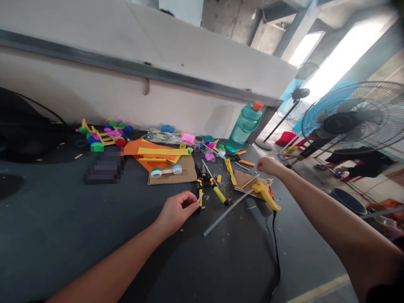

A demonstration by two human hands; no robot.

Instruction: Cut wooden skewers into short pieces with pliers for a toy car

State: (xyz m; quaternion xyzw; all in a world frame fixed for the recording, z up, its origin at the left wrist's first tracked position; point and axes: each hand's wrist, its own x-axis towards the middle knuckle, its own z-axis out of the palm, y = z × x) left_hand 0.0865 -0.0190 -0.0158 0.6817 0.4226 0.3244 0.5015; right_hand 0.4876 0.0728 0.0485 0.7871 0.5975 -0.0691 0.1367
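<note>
My left hand (178, 210) is over the front of the table, thumb and fingertips pinched on a small pale stick (200, 197). Just beyond it lie pliers with yellow and black handles (218, 194), jaws pointing away. My right hand (269, 166) reaches out past the yellow hot glue gun (267, 196), its fingers curled together; what they hold, if anything, cannot be made out. A long clear glue stick (225, 213) sticks out of the gun's back. Under the gun's front lies a small piece of cardboard (241, 179) with thin sticks on it.
Two bottle caps joined by a white bar (167, 170) rest on cardboard (186, 173). Orange paper (134, 147) and colourful cap-wheeled pieces (104, 136) lie behind. A teal bottle (243, 128) stands by the wall. The gun's black cord (276, 248) runs forward. A fan (341, 122) stands right.
</note>
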